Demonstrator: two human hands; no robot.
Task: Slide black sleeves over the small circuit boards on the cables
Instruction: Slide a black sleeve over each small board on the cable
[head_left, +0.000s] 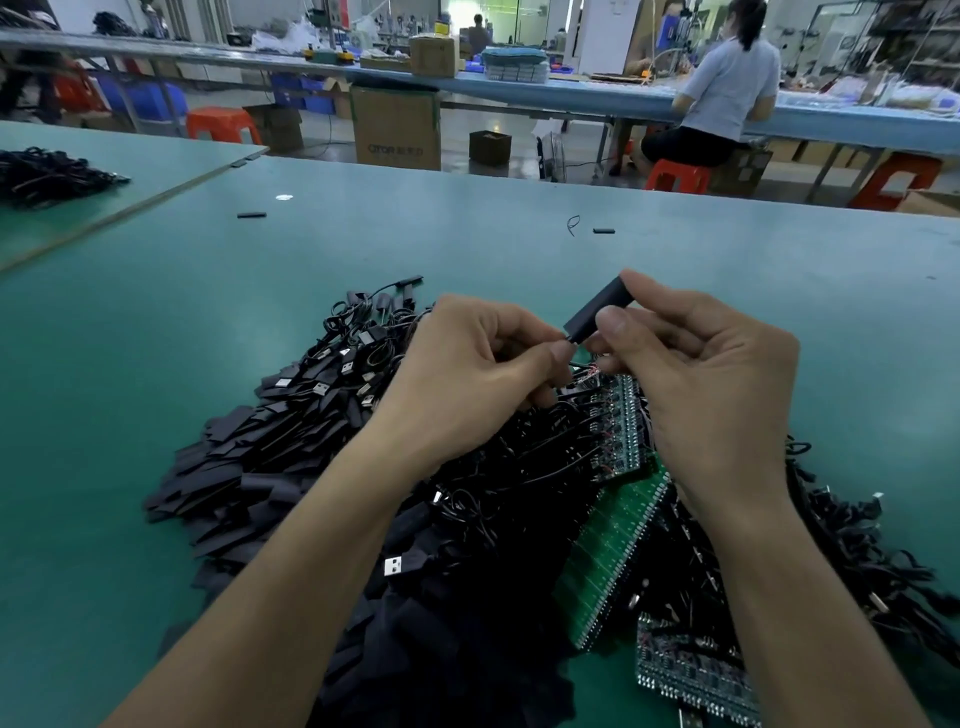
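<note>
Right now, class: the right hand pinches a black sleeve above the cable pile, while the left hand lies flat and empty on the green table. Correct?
In the head view the left hand is not flat or empty: it pinches the cable at the lower end of the black sleeve. The right hand does pinch that sleeve above the cable pile on the green table.

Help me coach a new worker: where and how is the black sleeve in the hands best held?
Probably pinch the black sleeve across its flat faces near mid-length, coming from the right as the right hand does; that leaves its lower mouth free, where the left hand holds the cable.
</note>
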